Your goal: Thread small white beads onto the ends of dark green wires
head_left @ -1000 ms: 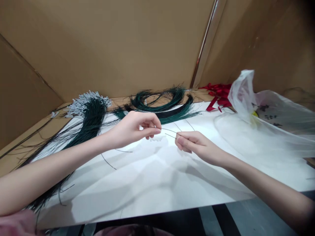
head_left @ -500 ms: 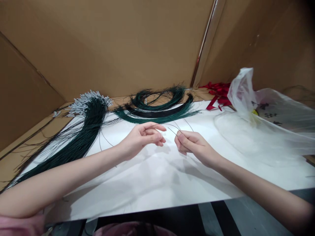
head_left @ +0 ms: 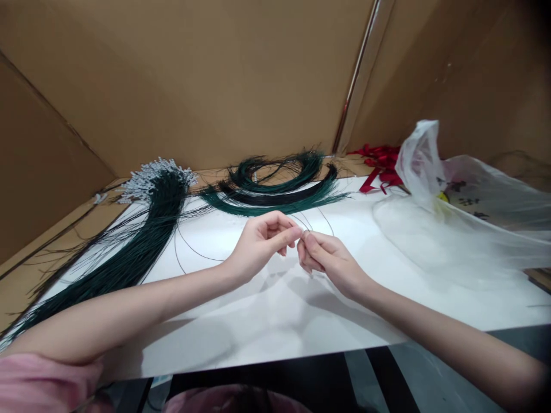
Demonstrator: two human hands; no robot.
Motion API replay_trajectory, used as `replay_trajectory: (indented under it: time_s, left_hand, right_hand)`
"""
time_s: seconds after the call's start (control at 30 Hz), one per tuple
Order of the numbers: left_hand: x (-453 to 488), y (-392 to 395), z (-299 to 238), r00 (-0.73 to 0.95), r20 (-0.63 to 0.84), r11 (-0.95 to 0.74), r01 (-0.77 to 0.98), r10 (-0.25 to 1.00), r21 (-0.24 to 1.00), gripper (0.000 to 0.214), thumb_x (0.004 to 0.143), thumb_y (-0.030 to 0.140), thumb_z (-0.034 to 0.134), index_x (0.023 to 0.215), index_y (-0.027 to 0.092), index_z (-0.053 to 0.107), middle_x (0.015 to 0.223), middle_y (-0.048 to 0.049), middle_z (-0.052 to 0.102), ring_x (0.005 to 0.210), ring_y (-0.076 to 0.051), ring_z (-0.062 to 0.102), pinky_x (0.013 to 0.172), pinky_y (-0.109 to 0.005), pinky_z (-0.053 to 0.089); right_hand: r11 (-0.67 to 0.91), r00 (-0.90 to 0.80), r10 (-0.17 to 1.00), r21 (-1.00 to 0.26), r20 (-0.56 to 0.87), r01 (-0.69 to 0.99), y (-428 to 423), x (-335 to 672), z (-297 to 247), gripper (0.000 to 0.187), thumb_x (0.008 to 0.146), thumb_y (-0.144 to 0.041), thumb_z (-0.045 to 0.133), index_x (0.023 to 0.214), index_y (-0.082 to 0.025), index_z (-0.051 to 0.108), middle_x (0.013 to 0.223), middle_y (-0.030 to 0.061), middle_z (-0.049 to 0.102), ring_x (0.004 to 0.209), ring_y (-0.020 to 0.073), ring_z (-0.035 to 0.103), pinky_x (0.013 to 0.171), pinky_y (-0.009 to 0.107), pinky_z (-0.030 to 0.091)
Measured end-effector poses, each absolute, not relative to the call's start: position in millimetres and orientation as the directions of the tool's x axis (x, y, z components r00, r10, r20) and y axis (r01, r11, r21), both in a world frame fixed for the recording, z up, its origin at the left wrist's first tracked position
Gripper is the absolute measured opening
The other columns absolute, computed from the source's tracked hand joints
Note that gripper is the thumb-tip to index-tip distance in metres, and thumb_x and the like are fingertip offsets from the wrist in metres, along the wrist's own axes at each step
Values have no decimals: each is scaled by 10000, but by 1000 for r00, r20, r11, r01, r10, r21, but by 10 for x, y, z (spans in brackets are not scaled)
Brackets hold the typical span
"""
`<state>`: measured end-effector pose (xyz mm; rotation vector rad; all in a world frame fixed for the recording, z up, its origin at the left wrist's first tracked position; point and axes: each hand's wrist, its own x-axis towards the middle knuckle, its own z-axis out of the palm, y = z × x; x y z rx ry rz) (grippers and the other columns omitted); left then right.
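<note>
Over the white sheet (head_left: 258,321), my left hand (head_left: 264,244) and my right hand (head_left: 327,255) meet at the fingertips. Both are closed in a pinch on a thin dark cord (head_left: 326,221). The spot where they grip it is mostly covered by the fingers. Loops of thin dark line curve out behind both hands onto the sheet; whether all belong to the same cord I cannot tell. Just beyond the hands lie curved bundles of dark green and black cords (head_left: 275,209).
On the left, a thick bundle of green cords (head_left: 159,229) ends in white tips (head_left: 142,180). Red ribbons (head_left: 381,158) and a clear plastic bag (head_left: 430,218) lie at the right. Cardboard walls (head_left: 215,74) rise behind and at the sides.
My left hand has moved right and its fingertips have closed on the cord. My right hand has shifted slightly left, and the two hands now meet.
</note>
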<state>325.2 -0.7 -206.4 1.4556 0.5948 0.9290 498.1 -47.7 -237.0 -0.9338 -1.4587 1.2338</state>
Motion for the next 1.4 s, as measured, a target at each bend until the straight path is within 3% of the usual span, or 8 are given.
replay_trajectory:
  time_s: [0.07, 0.37, 0.8, 1.07, 1.2, 1.4]
  left_hand:
    - [3256, -3, -2031, 504, 208, -149, -156, 838, 977, 301, 759, 352, 840, 737, 131, 636, 690, -2, 649, 578, -72, 542, 555, -200, 451]
    - [3187, 92, -1962, 405, 261, -203, -180, 876, 962, 244, 796, 331, 808, 749, 135, 671, 674, -4, 659, 579, -70, 557, 563, -198, 460]
    - [3204, 211, -1977, 506, 175, -75, -212, 844, 974, 245, 743, 353, 847, 772, 140, 730, 677, -17, 673, 597, -76, 530, 585, -214, 428]
    - [3178, 214, -1969, 533, 174, -65, -218, 828, 974, 249, 733, 356, 853, 755, 145, 724, 642, 7, 621, 606, -74, 507, 585, -210, 415]
    - [3181, 174, -2046, 498, 207, -129, -187, 842, 974, 253, 721, 345, 860, 740, 152, 698, 664, 8, 631, 601, -78, 516, 581, -217, 424]
    - [3157, 87, -2148, 506, 198, -150, -134, 839, 980, 259, 748, 347, 842, 709, 151, 677, 700, -4, 665, 618, -84, 546, 590, -219, 428]
  right_hand:
    - [193, -260, 948, -981, 182, 15, -507, 4983, -2383, 495, 1002, -578, 464, 741, -170, 564, 551, -44, 414, 540, 109, 401, 569, 270, 345]
    - [209, -377, 919, -956, 120, 206, -572, 5062, -2415, 510, 1016, -584, 420, 808, -159, 609, 619, -14, 496, 613, 127, 478, 637, 268, 388]
    - [286, -518, 853, -884, 60, 369, -562, 5142, -2386, 453, 1048, -485, 406, 853, -151, 640, 735, 13, 570, 688, 130, 520, 678, 259, 377]
    - [381, -582, 811, -807, 58, 451, -569, 5166, -2288, 430, 1046, -456, 405, 948, -153, 694, 823, 59, 651, 806, 174, 579, 765, 297, 436]
    - [323, -500, 861, -857, 91, 401, -545, 5121, -2123, 364, 972, -498, 553, 919, -159, 675, 921, 68, 697, 839, 181, 610, 783, 303, 472]
    - [287, -366, 920, -880, 143, 378, -451, 5053, -2031, 359, 970, -414, 575, 728, -166, 669, 780, 40, 695, 767, 158, 613, 673, 267, 437]
